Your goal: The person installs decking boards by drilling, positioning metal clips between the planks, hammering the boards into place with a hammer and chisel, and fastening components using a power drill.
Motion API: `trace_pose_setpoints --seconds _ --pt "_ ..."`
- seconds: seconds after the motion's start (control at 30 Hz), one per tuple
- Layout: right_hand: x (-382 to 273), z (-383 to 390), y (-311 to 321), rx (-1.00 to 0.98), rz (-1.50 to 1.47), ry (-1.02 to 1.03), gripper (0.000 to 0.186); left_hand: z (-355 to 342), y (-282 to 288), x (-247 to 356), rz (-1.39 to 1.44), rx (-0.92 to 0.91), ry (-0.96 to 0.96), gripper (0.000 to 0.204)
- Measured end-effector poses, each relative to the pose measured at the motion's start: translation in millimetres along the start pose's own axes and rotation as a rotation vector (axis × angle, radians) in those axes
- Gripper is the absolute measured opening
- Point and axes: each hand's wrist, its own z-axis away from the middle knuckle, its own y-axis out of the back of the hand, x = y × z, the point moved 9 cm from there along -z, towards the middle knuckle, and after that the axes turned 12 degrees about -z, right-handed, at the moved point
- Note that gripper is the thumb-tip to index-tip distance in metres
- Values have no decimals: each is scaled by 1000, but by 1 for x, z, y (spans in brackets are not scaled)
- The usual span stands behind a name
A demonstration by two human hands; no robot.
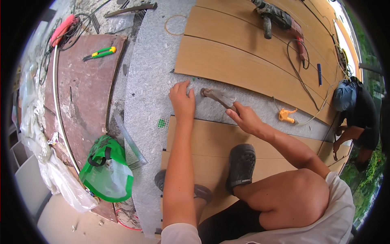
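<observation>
A hammer (219, 98) with a dark head is gripped by its handle in my right hand (247, 120). Its head hangs over the strip of grey floor (150, 77) between two sections of brown deck boards, slightly blurred. My left hand (182, 99) is on that floor strip just left of the hammer head. Its fingers are curled, with thumb and forefinger close around something too small to name. Tiny green bits (193, 79) lie by the edge of the far boards (221, 57), just beyond my left fingertips. The near boards (203, 138) lie under my feet.
A corded power drill (280, 18) and blue marker (319, 74) lie on the far boards. An orange clip-like tool (287, 115) sits at right. Left are a green utility knife (100, 53), brown panel (81, 89) and green bag (103, 179). Another person (352, 110) bends at far right.
</observation>
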Motion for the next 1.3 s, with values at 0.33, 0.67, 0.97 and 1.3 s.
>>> trace_pose_setpoints --seconds 0.33,0.67,0.97,1.3 --pt "5 5 1 -33 5 -41 43 64 159 -128 -349 46 305 30" --pt "7 17 -2 -106 -52 -15 46 96 178 -260 -313 5 560 40" --pt "24 25 7 -79 -75 -5 50 17 197 -149 372 -208 502 20" --pt "18 22 -7 -84 -91 59 51 -20 174 -99 890 -28 447 43"
